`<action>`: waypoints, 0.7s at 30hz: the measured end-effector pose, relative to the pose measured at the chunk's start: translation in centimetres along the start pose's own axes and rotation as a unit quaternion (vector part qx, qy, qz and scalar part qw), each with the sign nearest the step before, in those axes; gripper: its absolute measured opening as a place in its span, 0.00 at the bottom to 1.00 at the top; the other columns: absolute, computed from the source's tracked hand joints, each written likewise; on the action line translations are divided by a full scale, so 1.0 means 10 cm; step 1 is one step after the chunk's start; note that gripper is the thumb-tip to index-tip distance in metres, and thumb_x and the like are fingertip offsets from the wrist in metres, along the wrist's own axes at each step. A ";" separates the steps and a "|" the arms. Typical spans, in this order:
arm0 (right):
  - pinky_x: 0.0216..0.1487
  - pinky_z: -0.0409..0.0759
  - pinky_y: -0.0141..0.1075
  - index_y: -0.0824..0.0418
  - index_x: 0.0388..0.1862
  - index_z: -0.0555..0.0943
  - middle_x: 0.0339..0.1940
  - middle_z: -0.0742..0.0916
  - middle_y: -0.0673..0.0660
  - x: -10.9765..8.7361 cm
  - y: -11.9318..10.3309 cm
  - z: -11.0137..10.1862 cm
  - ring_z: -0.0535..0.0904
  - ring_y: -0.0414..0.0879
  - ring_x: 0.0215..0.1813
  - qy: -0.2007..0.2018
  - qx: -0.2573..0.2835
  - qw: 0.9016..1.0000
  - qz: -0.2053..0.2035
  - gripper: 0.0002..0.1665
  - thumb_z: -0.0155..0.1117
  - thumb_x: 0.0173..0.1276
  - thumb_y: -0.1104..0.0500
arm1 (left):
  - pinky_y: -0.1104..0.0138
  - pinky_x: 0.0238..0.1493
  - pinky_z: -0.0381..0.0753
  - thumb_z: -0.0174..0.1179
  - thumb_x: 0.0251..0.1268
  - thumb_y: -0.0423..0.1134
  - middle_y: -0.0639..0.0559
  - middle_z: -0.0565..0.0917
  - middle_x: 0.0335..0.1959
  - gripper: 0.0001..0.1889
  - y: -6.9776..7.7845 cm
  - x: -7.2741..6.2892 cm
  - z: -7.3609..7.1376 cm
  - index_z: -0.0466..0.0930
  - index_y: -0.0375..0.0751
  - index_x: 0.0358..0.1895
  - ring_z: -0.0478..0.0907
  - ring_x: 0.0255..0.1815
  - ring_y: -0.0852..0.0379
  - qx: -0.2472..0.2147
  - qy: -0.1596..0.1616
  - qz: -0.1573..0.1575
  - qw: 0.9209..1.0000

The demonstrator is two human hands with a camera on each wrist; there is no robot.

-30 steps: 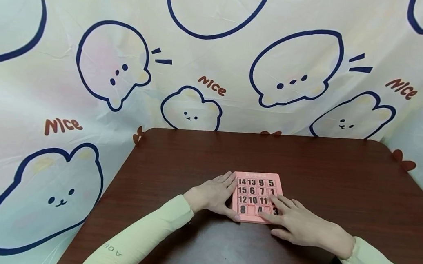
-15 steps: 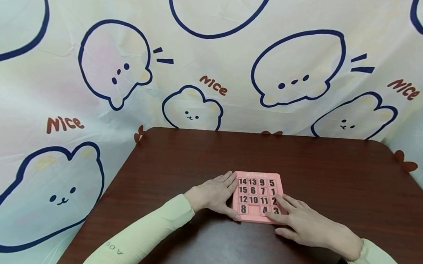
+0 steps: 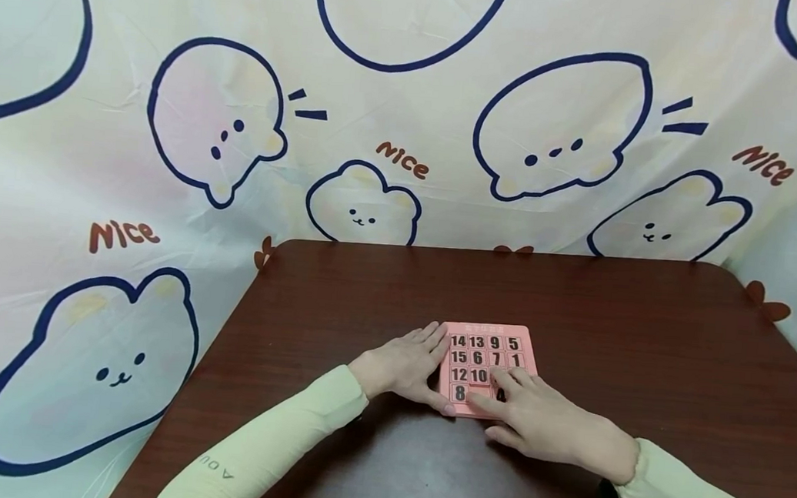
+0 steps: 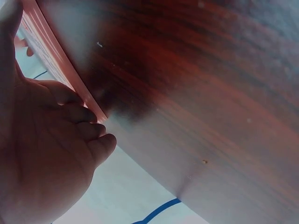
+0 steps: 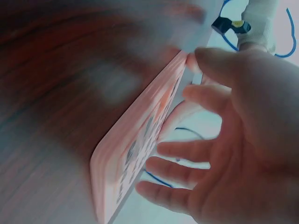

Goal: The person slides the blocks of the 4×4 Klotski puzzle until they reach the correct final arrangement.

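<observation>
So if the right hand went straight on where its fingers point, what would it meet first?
Likely the 8 tile and 10 tile on the pink board, just ahead of the right hand; if it clears them, the left hand beyond. Height is hard to judge.

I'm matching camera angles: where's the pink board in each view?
Head: board right of and below centre, partly hidden by the right hand.
Left wrist: upper left, a slanting pink edge.
Right wrist: centre-left, slanting down to the bottom edge.
Shared landmark: brown table.
</observation>
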State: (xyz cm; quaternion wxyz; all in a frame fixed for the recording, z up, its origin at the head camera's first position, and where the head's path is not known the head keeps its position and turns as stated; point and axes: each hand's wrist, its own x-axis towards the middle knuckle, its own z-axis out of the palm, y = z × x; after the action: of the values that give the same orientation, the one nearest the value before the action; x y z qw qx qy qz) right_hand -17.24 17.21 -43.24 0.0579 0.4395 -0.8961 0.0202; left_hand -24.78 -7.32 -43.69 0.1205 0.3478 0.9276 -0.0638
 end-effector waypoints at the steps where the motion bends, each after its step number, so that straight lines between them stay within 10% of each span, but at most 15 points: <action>1: 0.42 0.81 0.45 0.44 0.62 0.77 0.43 0.83 0.57 0.01 -0.02 0.01 0.78 0.52 0.45 0.017 -0.017 1.000 -0.004 0.25 0.66 0.66 0.44 | 0.60 0.81 0.49 0.49 0.47 0.84 0.43 0.42 0.82 0.65 0.00 0.00 0.00 0.43 0.40 0.79 0.39 0.83 0.48 -0.001 0.000 0.000 1.000; 5: 0.24 0.74 0.38 0.39 0.57 0.77 0.25 0.78 0.48 0.06 -0.08 0.02 0.76 0.44 0.30 0.018 -0.022 0.999 0.019 0.22 0.68 0.63 0.45 | 0.60 0.81 0.49 0.49 0.47 0.84 0.44 0.41 0.82 0.65 0.01 0.00 0.01 0.42 0.40 0.80 0.38 0.83 0.49 0.000 -0.003 0.000 1.000; 12: 0.20 0.72 0.41 0.41 0.60 0.79 0.11 0.75 0.46 0.11 -0.12 0.02 0.78 0.45 0.22 -0.050 0.011 0.997 0.060 0.24 0.66 0.65 0.45 | 0.60 0.81 0.48 0.49 0.47 0.84 0.44 0.41 0.82 0.65 0.01 0.01 0.02 0.42 0.40 0.80 0.39 0.83 0.49 -0.001 -0.001 0.001 1.000; 21: 0.18 0.72 0.40 0.38 0.63 0.78 0.11 0.74 0.44 0.06 -0.07 0.01 0.74 0.40 0.19 -0.064 0.030 0.995 0.073 0.25 0.65 0.66 0.45 | 0.60 0.81 0.49 0.49 0.47 0.84 0.44 0.42 0.82 0.65 0.00 0.00 0.00 0.43 0.40 0.80 0.39 0.83 0.49 0.001 0.000 0.002 1.000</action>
State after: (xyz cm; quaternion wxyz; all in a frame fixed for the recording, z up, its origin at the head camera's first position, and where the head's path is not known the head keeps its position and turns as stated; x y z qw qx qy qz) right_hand -17.03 16.29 -43.32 -0.0150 0.3753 -0.9265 0.0233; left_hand -24.83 -7.34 -43.74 0.1202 0.3502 0.9267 -0.0641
